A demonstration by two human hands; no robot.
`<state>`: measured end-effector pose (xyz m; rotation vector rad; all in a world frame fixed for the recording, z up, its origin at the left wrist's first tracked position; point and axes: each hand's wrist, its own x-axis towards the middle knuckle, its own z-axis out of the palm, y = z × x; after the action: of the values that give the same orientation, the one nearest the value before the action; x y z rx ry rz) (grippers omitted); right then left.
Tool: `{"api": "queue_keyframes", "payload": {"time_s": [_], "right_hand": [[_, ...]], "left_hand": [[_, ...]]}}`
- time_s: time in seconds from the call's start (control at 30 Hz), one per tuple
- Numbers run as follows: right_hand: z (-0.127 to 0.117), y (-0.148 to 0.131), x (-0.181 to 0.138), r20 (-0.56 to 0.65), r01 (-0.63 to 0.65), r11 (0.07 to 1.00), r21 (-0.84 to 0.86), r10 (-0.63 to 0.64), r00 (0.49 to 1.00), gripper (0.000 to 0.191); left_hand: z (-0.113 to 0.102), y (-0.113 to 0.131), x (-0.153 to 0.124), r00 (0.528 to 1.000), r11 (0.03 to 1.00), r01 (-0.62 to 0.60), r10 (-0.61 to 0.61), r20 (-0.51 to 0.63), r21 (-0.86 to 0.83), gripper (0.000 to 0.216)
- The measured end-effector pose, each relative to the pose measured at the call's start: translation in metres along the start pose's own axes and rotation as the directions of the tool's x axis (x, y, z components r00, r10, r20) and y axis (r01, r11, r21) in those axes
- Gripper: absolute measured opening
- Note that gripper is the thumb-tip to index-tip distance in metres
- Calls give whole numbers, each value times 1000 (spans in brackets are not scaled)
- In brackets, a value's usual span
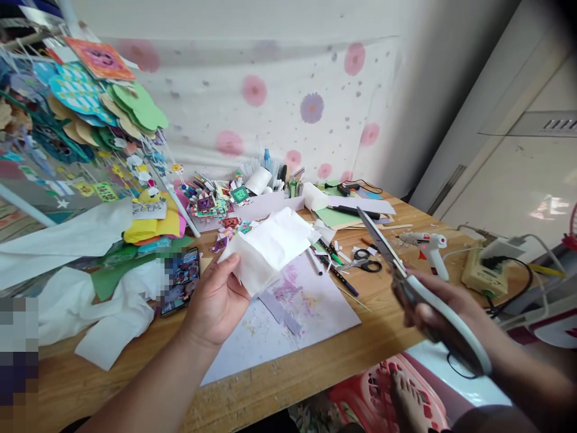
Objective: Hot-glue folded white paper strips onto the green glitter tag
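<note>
My left hand (215, 300) pinches the near corner of a folded white sheet (265, 248) and holds it up over a stained pale paper mat (311, 307) on the wooden table (288, 373). My right hand (439, 307) is wrapped round the white and grey handles of large scissors (408, 282). The blades point up and to the left, about closed, a short way right of the sheet and not touching it.
A phone (181, 279) lies left of my hand. Small black scissors (367, 260), pens (336, 264) and a white glue gun (428, 245) lie at mid-right, by a power strip (489, 270). Coloured paper crafts (90, 102) hang at left. A red stool (392, 391) stands below.
</note>
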<state>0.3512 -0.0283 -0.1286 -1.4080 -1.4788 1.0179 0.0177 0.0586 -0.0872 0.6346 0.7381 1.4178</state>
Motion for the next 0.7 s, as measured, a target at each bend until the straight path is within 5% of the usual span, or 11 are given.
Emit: {"api": "queue_keyframes", "payload": {"time_s": [0.07,0.2,0.43,0.6,0.7], "right_hand": [[17,-6,-16,187,36,987,157,-66,980,75],[46,-29,-34,502,-49,995,85,-1,865,75],[59,-38,-32,331,30,998,-50,-12,944,62],[69,-43,-20,470,120,993,8,-110,876,69],[74,-48,-15,465,116,993,19,-111,878,71]], "left_hand": [[0,0,-2,1000,1000,-22,22,11,-9,40],[0,-3,-4,998,998,-56,56,30,2,40],[-4,-5,-6,999,998,-40,41,7,-38,37],[-3,-9,-8,1000,999,16,-16,1,-30,37],[-3,-13,-8,999,1000,18,-18,42,-10,38]]}}
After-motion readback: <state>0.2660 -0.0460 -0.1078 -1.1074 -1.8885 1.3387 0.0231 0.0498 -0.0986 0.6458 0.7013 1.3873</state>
